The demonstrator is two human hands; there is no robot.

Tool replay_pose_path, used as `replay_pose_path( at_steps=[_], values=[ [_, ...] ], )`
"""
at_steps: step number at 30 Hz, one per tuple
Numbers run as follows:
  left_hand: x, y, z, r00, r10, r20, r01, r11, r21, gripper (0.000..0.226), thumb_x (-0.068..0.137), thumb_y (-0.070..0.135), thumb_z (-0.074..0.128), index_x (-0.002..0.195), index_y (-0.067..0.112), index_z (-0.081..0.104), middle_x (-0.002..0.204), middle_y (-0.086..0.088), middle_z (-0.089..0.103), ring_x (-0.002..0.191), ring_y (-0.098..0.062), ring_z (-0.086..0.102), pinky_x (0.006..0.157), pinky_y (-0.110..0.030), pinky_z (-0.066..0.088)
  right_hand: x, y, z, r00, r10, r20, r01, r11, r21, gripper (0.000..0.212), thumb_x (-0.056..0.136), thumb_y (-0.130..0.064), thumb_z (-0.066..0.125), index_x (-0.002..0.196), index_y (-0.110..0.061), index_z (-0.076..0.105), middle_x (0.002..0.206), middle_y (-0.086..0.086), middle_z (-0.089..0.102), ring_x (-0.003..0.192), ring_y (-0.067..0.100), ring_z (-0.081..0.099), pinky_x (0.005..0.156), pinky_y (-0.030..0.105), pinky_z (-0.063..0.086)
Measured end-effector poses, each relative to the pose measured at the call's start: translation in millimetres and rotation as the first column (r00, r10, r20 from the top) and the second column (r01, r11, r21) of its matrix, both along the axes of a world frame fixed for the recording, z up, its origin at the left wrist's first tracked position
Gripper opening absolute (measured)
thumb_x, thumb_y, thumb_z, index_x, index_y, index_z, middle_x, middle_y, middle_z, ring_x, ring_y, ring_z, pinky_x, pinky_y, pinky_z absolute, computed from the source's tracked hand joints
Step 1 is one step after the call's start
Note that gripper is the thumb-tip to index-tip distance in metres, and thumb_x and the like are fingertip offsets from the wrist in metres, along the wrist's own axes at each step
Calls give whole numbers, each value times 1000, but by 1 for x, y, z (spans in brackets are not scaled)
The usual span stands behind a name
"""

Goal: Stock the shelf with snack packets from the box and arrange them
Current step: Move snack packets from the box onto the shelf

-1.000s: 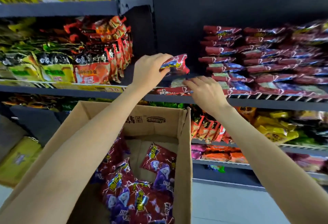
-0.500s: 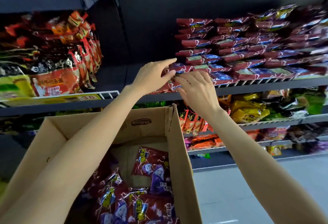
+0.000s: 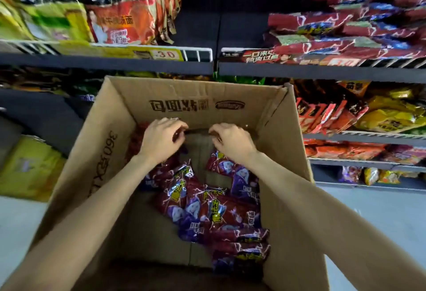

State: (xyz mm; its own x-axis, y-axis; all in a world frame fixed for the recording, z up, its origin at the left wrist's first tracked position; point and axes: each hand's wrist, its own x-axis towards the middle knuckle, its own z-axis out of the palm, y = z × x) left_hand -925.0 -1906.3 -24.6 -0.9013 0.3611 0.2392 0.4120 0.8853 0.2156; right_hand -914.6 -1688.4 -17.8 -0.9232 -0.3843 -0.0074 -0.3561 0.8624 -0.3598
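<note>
Cardboard box [image 3: 110, 152] below the shelf [image 3: 322, 70]: reaching down into it with both arms, flaps standing open. Holding the left grip [image 3: 161, 139] near the far wall of the box, fingers curling downward over a blurred heap of red packets [image 3: 136, 141] piled in the far left corner. Showing a dark red scrap between those fingers, yet not letting on whether clasping it or merely brushing it. Holding the right grip [image 3: 231, 142] just beside the left, apart from it by a narrow gap, knuckles up and fingers bending under. Hovering right above a red and purple packet [image 3: 222, 165], its top edge hiding beneath the palm; not possible to tell whether grasping it or lying loose over it.

Seeing the remaining snack packets [image 3: 207, 210] lying loose on the box floor, nearer the body than both grips and between the two forearms, spreading toward the near right corner. Leaving bare cardboard along the left side of the box bottom.

Looking past the box to red stacked packets [image 3: 334, 37] lying flat on the right part of the shelf, well above both grips. Noting orange noodle bags [image 3: 119, 18] standing upright on the left, behind a yellow price strip [image 3: 167, 55] reading 30. Glimpsing yellow bags [image 3: 391, 115] one shelf lower on the right.
</note>
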Motion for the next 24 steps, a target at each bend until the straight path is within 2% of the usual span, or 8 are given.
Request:
replay_pose_path(
  at_steps=[4,9,12,15,17,19,22,24],
  values=[
    [19,-39,-46,987,54,152,-23,981,-195,39,76,28,49,111,18,64,110,-3,64,104,-27,56,85,-39,43,9,-13,-71,987,130,91,-151,949,277,40,90,-9,48,129,-11,50,133,11,51,126,30,41,104,40,35],
    [34,-62,-78,995,-36,98,61,962,-266,45,76,27,68,117,12,60,121,-7,58,112,-26,52,100,-41,30,-10,-10,-114,926,362,108,-371,817,441,46,92,-10,28,133,-8,48,140,16,44,132,33,36,108,42,27],
    [42,-60,-94,985,-168,35,170,938,-302,47,83,40,60,119,11,58,126,-8,55,120,-25,48,111,-40,19,-26,-9,-130,850,437,294,-527,693,492,58,94,-18,49,147,-16,27,153,9,27,142,25,19,114,38,14],
    [48,-43,-107,965,-257,51,254,870,-422,50,80,48,63,112,9,63,114,-8,62,111,-25,54,102,-38,26,-44,-10,-138,776,452,439,-630,567,530,91,82,-41,67,151,-21,11,158,4,12,146,22,6,116,39,4],
    [51,-32,-112,972,-186,144,235,808,-540,60,83,57,55,118,9,60,114,-7,62,113,-25,52,100,-39,23,-51,-10,-144,763,458,457,-646,513,565,101,77,-49,70,151,-20,7,159,4,9,146,22,3,116,43,0],
    [52,-26,-122,976,-66,209,185,760,-622,70,91,62,35,133,7,45,125,-8,55,124,-25,40,106,-42,12,-54,-12,-147,748,481,457,-657,445,609,104,76,-53,69,151,-19,6,159,4,9,146,22,4,116,45,-3],
    [51,-20,-133,975,-26,220,167,737,-655,76,94,61,21,145,5,25,126,-9,55,126,-25,36,108,-47,-6,-52,-15,-148,726,518,453,-666,362,653,97,79,-54,65,151,-18,11,156,6,19,145,23,11,116,46,-3],
    [52,-20,-139,979,-45,199,164,755,-635,74,95,59,22,145,5,26,119,-8,59,121,-23,43,108,-49,-10,-47,-14,-148,722,542,430,-658,346,669,93,80,-52,64,150,-16,13,151,8,29,142,25,19,116,46,0]
  ],
)
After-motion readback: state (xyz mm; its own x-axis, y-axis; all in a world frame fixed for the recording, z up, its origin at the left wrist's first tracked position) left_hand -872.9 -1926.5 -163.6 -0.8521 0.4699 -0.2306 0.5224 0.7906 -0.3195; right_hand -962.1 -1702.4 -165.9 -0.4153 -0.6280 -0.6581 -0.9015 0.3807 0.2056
